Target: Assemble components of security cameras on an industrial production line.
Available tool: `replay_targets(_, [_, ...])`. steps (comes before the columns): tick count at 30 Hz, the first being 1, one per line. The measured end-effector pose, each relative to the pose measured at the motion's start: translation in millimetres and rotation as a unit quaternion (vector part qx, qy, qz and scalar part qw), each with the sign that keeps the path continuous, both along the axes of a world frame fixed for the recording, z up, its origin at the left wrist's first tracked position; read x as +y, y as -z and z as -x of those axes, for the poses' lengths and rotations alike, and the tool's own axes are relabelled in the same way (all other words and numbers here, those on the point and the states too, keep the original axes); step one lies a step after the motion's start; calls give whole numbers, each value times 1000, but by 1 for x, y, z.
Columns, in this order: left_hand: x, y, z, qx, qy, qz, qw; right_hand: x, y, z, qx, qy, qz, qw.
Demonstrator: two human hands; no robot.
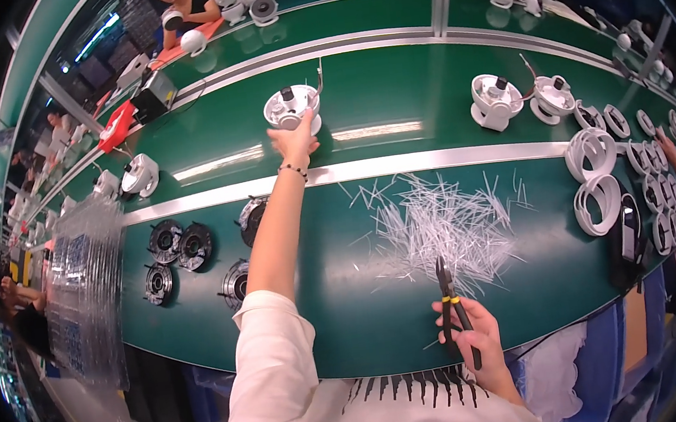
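My left hand [295, 139], arm stretched far forward, grips the near side of a white bowl-shaped camera housing [310, 98] on the far green surface. The housing has a black part inside, and a thin cable rises from its right side. Close to my body, my right hand [483, 334] is closed around cutting pliers [449, 302] with black and yellow handles. Their jaws point away from me, at the near edge of a loose heap of thin white strips [438, 225]. The jaws look nearly together; whether anything lies between them I cannot tell.
Several black round parts [195, 246] lie left of my left arm, beside stacked clear plastic trays [87, 295]. White housings [496, 100] stand far right; white rings [598, 204] and a black device [629, 234] sit nearer. A metal rail [399, 163] divides the surfaces. Other people work around.
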State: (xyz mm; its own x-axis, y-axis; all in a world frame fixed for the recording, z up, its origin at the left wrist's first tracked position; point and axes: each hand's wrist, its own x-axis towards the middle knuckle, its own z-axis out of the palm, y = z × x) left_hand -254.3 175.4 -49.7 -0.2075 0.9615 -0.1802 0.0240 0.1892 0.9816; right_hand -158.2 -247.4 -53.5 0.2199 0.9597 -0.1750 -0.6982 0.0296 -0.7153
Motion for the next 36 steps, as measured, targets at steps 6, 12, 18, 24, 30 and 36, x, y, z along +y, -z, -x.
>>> replay_targets(6, [34,50,-1,224,-31,-90,970,-9,2,-1,-3,-2,-36,999])
replay_targets(12, [27,56,5,194,12,-151,969,-13,-4,-8,102,-35,-43,993])
replay_targets(18, [-68,-38,28,360,215,-510,751,16,-30,-45,-399,66,-45,913])
replay_targets(24, [-158,-76,24,388,308,-465,734,73,-34,-35,-563,160,-22,811])
replay_targets(30, [-176,-74,28,444,330,-483,679,81,-13,-28,-498,97,41,861])
replay_targets(36, [-188,-77,24,455,323,-529,640,85,-4,-30,-349,88,13,933])
